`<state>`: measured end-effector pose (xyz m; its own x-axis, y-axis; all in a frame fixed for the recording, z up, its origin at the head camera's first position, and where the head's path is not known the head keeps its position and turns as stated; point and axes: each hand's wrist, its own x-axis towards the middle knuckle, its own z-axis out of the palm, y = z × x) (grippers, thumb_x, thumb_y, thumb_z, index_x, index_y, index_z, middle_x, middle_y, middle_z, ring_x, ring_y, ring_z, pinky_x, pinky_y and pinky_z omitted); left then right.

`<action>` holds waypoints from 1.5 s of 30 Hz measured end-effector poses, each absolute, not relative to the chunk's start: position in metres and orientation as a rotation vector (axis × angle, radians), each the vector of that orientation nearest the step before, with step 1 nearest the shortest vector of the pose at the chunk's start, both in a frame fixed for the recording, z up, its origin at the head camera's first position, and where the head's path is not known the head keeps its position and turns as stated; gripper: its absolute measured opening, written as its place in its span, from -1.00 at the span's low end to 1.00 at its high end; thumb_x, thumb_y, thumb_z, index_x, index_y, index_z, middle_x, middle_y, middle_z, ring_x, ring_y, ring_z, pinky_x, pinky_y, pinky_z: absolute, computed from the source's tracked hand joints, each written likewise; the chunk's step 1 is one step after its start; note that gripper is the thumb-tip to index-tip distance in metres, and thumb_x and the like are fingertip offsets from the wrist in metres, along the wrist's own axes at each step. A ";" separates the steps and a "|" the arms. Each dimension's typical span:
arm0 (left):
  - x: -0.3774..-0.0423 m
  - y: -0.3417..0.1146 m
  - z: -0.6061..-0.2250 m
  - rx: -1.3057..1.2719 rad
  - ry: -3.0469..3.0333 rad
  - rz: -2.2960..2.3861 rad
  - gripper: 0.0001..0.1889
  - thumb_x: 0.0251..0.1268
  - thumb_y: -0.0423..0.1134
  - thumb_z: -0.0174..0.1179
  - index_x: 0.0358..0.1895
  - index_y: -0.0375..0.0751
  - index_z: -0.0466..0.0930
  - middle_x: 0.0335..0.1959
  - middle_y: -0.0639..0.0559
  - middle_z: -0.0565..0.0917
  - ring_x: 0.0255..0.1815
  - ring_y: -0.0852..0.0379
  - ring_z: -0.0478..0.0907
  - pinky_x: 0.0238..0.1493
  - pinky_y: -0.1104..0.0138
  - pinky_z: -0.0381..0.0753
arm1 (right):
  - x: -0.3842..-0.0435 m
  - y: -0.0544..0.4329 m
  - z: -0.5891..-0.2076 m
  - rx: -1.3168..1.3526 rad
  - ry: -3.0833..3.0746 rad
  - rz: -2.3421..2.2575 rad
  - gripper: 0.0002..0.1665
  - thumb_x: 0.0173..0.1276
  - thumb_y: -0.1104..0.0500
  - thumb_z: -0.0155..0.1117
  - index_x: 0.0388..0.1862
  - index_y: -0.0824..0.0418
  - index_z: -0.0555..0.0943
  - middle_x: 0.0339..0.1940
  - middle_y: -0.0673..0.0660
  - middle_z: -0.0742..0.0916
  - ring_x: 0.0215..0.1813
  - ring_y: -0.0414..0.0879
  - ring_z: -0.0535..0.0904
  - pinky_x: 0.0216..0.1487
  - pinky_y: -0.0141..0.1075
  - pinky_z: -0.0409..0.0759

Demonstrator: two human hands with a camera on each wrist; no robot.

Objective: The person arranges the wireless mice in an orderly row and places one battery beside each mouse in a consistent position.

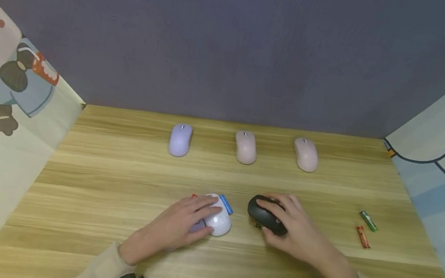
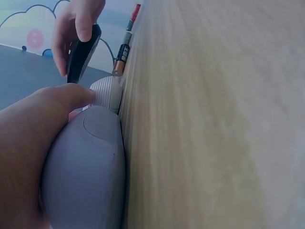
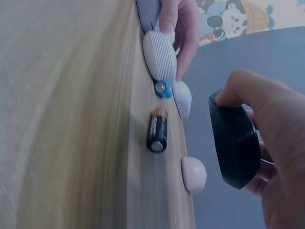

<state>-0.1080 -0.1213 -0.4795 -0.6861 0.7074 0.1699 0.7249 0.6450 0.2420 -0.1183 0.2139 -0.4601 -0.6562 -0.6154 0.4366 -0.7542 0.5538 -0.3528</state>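
In the head view my right hand (image 1: 291,224) grips a black computer mouse (image 1: 267,214), tilted and raised off the table in the right wrist view. Under it lies a black and copper battery (image 3: 157,130). My left hand (image 1: 183,221) holds a white mouse (image 1: 220,224) on the table, fingers over its top and thumb at its ribbed side (image 2: 106,93). Beneath the left palm sits a grey-purple mouse (image 2: 83,167), mostly hidden from above. A blue battery (image 1: 226,204) lies against the white mouse's far side. A bit of something red (image 1: 194,196) peeks out beyond the left fingers.
Along the back of the wooden table (image 1: 116,162) stand a purple mouse (image 1: 180,140) and two pink mice, one central (image 1: 245,147) and one farther right (image 1: 306,155). To the right lie a small green stick (image 1: 368,221) and a red one (image 1: 363,237). A dark panel (image 1: 235,50) rises behind.
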 end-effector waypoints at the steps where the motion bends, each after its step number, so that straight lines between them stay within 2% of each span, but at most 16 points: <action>1: -0.108 -0.121 -0.480 -1.218 -2.794 -0.451 -0.43 0.49 0.10 0.20 0.45 -0.02 0.48 0.51 -0.08 0.44 0.51 -0.02 0.39 0.47 -0.03 0.46 | -0.120 0.215 -0.460 1.139 -2.520 0.766 -0.27 0.15 0.15 0.48 0.36 0.11 0.58 0.30 0.20 0.60 0.18 0.03 0.48 -0.09 -0.04 0.74; 6: -0.108 -0.122 -0.481 -1.217 -2.787 -0.459 -0.43 0.47 0.10 0.22 0.44 -0.02 0.48 0.50 -0.07 0.45 0.50 -0.02 0.40 0.46 -0.02 0.47 | -0.128 0.224 -0.462 1.075 -2.505 0.800 -0.36 0.24 0.13 0.42 0.34 0.15 0.59 0.29 0.23 0.60 0.16 0.07 0.44 -0.11 -0.03 0.69; 19: -0.109 -0.122 -0.482 -1.222 -2.749 -0.481 -0.44 0.46 0.09 0.24 0.42 -0.04 0.51 0.49 -0.07 0.47 0.49 -0.01 0.42 0.43 -0.04 0.50 | -0.150 0.249 -0.472 0.734 -2.463 0.819 -0.33 0.09 0.29 0.45 0.26 0.33 0.60 0.19 0.47 0.61 0.07 0.38 0.44 -0.21 0.01 0.50; 34: -0.109 -0.122 -0.484 -1.216 -2.767 -0.483 -0.43 0.47 0.09 0.22 0.44 -0.03 0.49 0.50 -0.07 0.45 0.50 -0.02 0.40 0.45 -0.06 0.48 | -0.164 0.271 -0.485 0.511 -2.545 0.816 -0.36 0.07 0.34 0.49 0.20 0.41 0.60 0.13 0.52 0.60 0.04 0.43 0.43 -0.16 0.02 0.37; 39: -0.109 -0.122 -0.484 -1.214 -2.760 -0.488 -0.44 0.46 0.09 0.24 0.42 -0.02 0.51 0.49 -0.07 0.47 0.49 -0.02 0.42 0.44 -0.05 0.49 | -0.166 0.277 -0.489 0.437 -2.585 0.797 -0.36 0.05 0.35 0.51 0.17 0.45 0.61 0.10 0.55 0.61 0.03 0.45 0.44 -0.13 0.12 0.41; 45: -0.109 -0.122 -0.483 -1.211 -2.737 -0.503 -0.45 0.43 0.08 0.27 0.40 -0.03 0.53 0.46 -0.07 0.50 0.46 -0.02 0.45 0.41 -0.06 0.52 | -0.164 0.280 -0.488 0.320 -2.687 0.786 -0.38 0.14 0.33 0.50 0.19 0.50 0.58 0.13 0.58 0.58 0.06 0.46 0.40 -0.10 0.24 0.50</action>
<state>-0.1092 -0.1220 -0.4832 -0.6767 0.7000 0.2281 0.7354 0.6277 0.2554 -0.1637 0.2805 -0.4878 -0.9229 -0.1222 0.3650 -0.2996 0.8234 -0.4819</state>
